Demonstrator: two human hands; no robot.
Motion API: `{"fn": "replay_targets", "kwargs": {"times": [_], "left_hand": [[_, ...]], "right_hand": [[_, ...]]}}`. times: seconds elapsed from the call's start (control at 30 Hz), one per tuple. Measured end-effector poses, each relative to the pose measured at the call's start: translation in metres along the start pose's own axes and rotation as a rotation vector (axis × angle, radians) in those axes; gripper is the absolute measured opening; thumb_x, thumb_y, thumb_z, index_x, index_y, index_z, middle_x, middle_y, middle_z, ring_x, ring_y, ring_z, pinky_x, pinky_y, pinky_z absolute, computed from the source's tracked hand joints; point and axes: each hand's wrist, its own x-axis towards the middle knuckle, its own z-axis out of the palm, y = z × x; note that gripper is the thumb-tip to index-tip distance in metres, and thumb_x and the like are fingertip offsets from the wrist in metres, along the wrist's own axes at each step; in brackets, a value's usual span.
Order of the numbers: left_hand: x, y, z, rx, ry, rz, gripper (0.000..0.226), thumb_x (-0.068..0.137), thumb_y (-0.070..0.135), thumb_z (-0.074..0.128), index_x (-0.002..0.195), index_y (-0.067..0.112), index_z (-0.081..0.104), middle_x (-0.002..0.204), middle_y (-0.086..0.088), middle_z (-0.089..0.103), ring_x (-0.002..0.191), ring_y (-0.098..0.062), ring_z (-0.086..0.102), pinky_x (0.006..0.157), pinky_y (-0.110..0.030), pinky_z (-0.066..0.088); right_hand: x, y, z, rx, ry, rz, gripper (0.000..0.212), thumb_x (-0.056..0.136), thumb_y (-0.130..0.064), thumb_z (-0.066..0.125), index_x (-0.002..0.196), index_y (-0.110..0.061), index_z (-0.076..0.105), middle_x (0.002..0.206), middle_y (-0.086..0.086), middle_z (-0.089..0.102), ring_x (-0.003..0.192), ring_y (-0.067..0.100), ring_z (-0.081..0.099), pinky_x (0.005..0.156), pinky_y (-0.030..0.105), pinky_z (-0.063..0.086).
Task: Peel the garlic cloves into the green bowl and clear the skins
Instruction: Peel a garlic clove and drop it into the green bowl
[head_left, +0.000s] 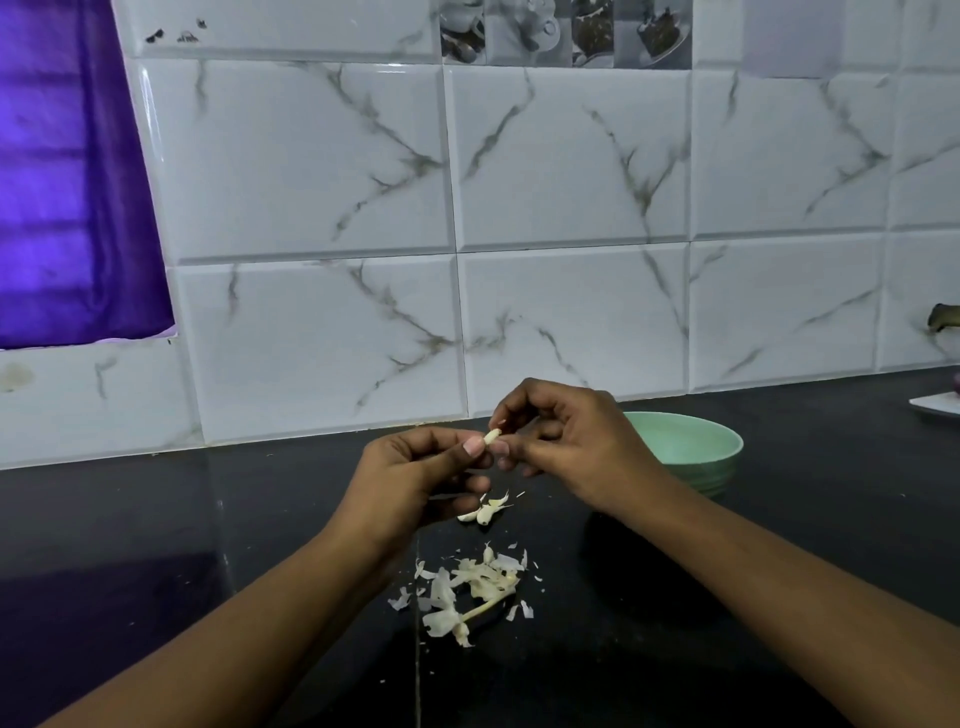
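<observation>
Head view. Nearest the lens: two bare forearms, left forearm (234, 634) and right forearm (779, 571), coming in from the bottom corners over a dark counter (156, 545).

Between the forearms, on the counter: a loose pile of garlic skins (467, 587), papery white, with a thin stalk lying among them and small flakes scattered round the pile.

Just beyond the pile, under the hands: a few small garlic pieces (483, 512) lying together on the counter. Cannot tell whether they are peeled.

Left hand (415, 478): raised off the counter, fingers curled, thumb tip pressed to one end of a garlic clove (492, 435). Grip closed on the clove.

Right hand (571, 436): same height, fingers curled, fingertips pinching the other end of the same clove. Grip closed on the clove. The clove is held between both hands, above the counter, not over the bowl.

Green bowl (691, 441): upright on the counter, just behind and to the right of the right hand, which hides its left rim. Contents not visible from here.

Behind: white marble-pattern tiled wall (571, 208). Purple curtain (67, 182) at upper left. Edge of a white plate (937, 402) at far right.
</observation>
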Motion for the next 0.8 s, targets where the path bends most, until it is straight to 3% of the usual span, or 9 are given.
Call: {"fn": "replay_targets", "kwargs": {"times": [0.17, 0.27, 0.57, 0.8], "left_hand": [[-0.0018, 0.0021, 0.0019, -0.030, -0.011, 0.027, 0.024, 0.069, 0.023, 0.068, 0.085, 0.005, 0.070, 0.072, -0.002, 0.070, 0.058, -0.010, 0.064, 0.055, -0.020, 0.054], [-0.0026, 0.0032, 0.0022, -0.028, -0.009, 0.052, 0.022, 0.069, 0.023, 0.068, 0.082, 0.006, 0.069, 0.070, -0.003, 0.069, 0.056, -0.009, 0.063, 0.054, -0.020, 0.053], [-0.0029, 0.0045, 0.0038, 0.033, -0.022, 0.137, 0.011, 0.079, 0.014, 0.065, 0.083, 0.004, 0.069, 0.070, -0.004, 0.069, 0.056, -0.011, 0.063, 0.055, -0.020, 0.053], [-0.0028, 0.0036, 0.0053, 0.134, 0.051, 0.252, 0.006, 0.083, 0.008, 0.066, 0.080, 0.004, 0.070, 0.066, -0.005, 0.069, 0.055, -0.012, 0.065, 0.054, -0.021, 0.053]], "right_hand": [[-0.0018, -0.0016, -0.0015, 0.040, 0.077, -0.071, 0.015, 0.074, -0.004, 0.077, 0.081, -0.011, 0.064, 0.069, 0.001, 0.067, 0.063, 0.025, 0.069, 0.065, 0.040, 0.057], [-0.0010, -0.0028, -0.0017, 0.051, 0.097, -0.083, 0.018, 0.074, -0.003, 0.076, 0.079, -0.014, 0.063, 0.076, 0.007, 0.068, 0.063, 0.026, 0.070, 0.065, 0.041, 0.056], [0.0022, -0.0040, -0.0095, 0.054, -0.026, 0.006, 0.014, 0.080, -0.003, 0.070, 0.080, -0.013, 0.060, 0.073, -0.003, 0.065, 0.065, 0.017, 0.068, 0.061, 0.026, 0.055], [0.0006, -0.0018, -0.0075, -0.075, -0.047, -0.014, 0.010, 0.086, -0.007, 0.066, 0.086, -0.007, 0.056, 0.072, -0.006, 0.061, 0.064, 0.016, 0.069, 0.066, 0.041, 0.056]]}}
